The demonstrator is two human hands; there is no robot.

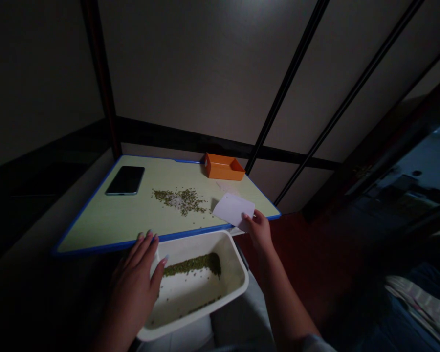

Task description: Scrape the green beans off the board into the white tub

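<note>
My right hand (258, 227) pinches a piece of white paper (232, 209) by its right side, thumb on top. The sheet hangs over the front right of the table, its left edge close to a scattered heap of small green beans or seeds (194, 201). Whitish grains (176, 199) lie in the middle of that heap. My left hand (141, 274) grips the left rim of a white plastic tub (240, 283), thumb over the inside and fingers toward the table edge. In the tub a band of green seeds (194, 265) lies along the far wall.
The pale green table (95, 220) has a blue edge. A black phone (125, 180) lies at its left, an orange open box (223, 167) at its back right. Faint whitish bits (225, 187) lie before the box. A panelled wall (190, 73) rises behind; striped cloth (421, 303) is at far right.
</note>
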